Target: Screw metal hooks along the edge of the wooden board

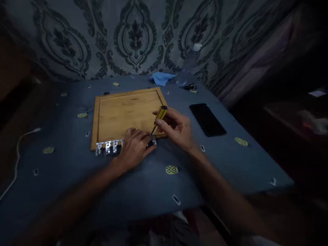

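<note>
A wooden board [128, 109] with a raised frame lies flat on the table. Along its near edge runs a shiny metal hook rail [108, 147], with several hooks jutting toward me. My left hand [134, 145] holds the rail down against the board's edge, fingers bent over it and thumb stretched to the right; it covers the middle of the rail. Between finger and thumb, my right hand [176, 130] grips a yellow and black screwdriver [161, 113]. Its shaft slants down to the rail's right end, by the hook [153, 139]. The exact contact at the tip is too small to make out.
Right of the board lies a black phone [207, 119]. Behind it are a blue cloth [162, 78], a clear bottle [191, 61] and a small dark object [191, 87]. A white cable [18, 153] runs down the left side. A patterned wall [135, 34] closes off the back.
</note>
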Tool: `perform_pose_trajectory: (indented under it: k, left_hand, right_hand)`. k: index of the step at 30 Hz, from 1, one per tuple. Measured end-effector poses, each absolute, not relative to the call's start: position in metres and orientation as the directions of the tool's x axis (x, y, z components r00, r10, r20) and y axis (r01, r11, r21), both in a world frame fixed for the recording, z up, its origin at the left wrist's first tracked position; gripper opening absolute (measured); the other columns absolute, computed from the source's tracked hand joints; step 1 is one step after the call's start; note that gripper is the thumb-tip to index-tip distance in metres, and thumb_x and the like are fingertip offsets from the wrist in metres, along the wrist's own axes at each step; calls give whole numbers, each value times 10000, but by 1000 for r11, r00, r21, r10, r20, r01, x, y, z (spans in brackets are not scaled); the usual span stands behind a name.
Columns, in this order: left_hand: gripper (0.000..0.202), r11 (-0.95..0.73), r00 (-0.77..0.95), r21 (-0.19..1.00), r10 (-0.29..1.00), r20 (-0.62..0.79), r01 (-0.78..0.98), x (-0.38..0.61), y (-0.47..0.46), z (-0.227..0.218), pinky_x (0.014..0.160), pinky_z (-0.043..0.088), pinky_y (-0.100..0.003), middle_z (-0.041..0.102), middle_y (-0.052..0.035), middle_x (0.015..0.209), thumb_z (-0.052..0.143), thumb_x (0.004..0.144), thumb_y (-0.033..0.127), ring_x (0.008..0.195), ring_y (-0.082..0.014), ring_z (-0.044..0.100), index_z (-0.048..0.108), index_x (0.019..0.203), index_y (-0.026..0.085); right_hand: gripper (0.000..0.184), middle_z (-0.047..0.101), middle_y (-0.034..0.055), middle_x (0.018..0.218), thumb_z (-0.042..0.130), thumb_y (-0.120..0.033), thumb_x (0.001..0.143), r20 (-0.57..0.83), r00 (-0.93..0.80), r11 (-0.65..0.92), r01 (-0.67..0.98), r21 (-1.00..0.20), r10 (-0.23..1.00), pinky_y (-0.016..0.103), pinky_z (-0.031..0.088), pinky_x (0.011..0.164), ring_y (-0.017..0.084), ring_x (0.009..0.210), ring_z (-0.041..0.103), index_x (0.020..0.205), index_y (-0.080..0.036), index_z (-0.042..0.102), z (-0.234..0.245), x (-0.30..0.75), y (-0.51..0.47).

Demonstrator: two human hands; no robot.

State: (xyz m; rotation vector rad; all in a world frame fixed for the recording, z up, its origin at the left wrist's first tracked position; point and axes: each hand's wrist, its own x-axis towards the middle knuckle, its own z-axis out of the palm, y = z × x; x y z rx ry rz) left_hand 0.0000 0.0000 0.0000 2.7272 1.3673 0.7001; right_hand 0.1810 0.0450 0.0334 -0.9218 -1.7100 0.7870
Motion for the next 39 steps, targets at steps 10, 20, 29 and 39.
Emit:
perform_pose_trajectory:
  k: [10, 20, 29, 39]
  left_hand:
    - [253, -609, 516, 205, 773, 369, 766, 0, 0, -2, 975, 429, -465, 766, -77, 1142, 664, 975, 385, 1037, -257, 665, 731, 1114, 184]
    - [258, -615, 522, 195, 767, 373, 764, 0, 0, -2, 973, 432, -464, 769, -78, 1119, 676, 967, 380, 1023, -257, 667, 729, 1091, 161]
    - [272, -614, 522, 191, 767, 373, 766, 0, 0, -2, 976, 433, -461, 774, -80, 1125, 679, 964, 383, 1039, -262, 670, 731, 1101, 154]
    - [258, -607, 523, 201, 779, 346, 769, 0, 0, -1, 996, 421, -466, 768, -80, 1138, 636, 991, 392, 1045, -257, 664, 739, 1093, 178]
  right_hand:
    - [327, 516, -47, 684, 752, -454, 874, 527, -100, 536, 199, -821, 844, 253, 442, 493, 99, 536, 550, 753, -219, 560, 24, 172, 44]
    - [224, 583, -67, 666, 676, -398, 936, 601, 128, 574, 197, -795, 789, 247, 450, 472, 90, 476, 575, 850, -235, 548, 21, 170, 37]
    - [291, 538, -49, 656, 657, -409, 927, 559, 18, 521, 338, -783, 829, 261, 431, 513, 111, 545, 559, 778, -238, 476, 19, 172, 40]
    - [281, 526, -41, 659, 643, -400, 932, 557, -4, 524, 347, -778, 830, 262, 425, 537, 122, 594, 543, 775, -241, 473, 19, 172, 41]
